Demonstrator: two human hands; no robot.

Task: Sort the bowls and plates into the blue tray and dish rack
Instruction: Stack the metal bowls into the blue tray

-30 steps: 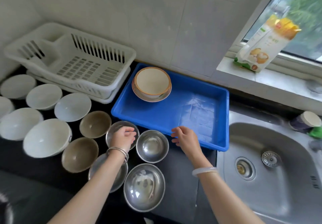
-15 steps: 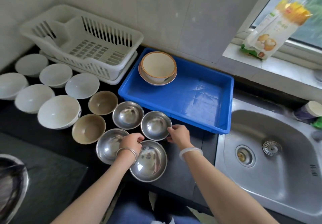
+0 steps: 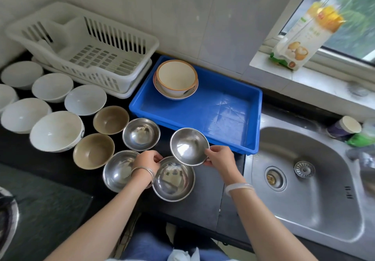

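My right hand (image 3: 220,157) grips the right rim of a small steel bowl (image 3: 188,146), lifted and tilted just in front of the blue tray (image 3: 229,147). My left hand (image 3: 148,161) pinches the rim of a larger steel bowl (image 3: 172,179) resting on the black counter. Two more steel bowls (image 3: 141,134) (image 3: 117,169) sit to the left. Two brown bowls (image 3: 110,119) (image 3: 92,151) and several white bowls (image 3: 55,131) stand further left. A cream bowl on a plate (image 3: 176,79) sits in the tray's far left corner. The white dish rack (image 3: 85,47) holds nothing.
A steel sink (image 3: 300,171) lies right of the tray. A food carton (image 3: 304,37) leans on the window sill. A cup (image 3: 345,128) and a green item stand at the sink's far edge. A dark mat (image 3: 40,206) covers the counter at lower left.
My right hand has taken hold of the small steel bowl and raised it off the counter toward the tray. My left hand moved down from an upper steel bowl to the near one's rim.
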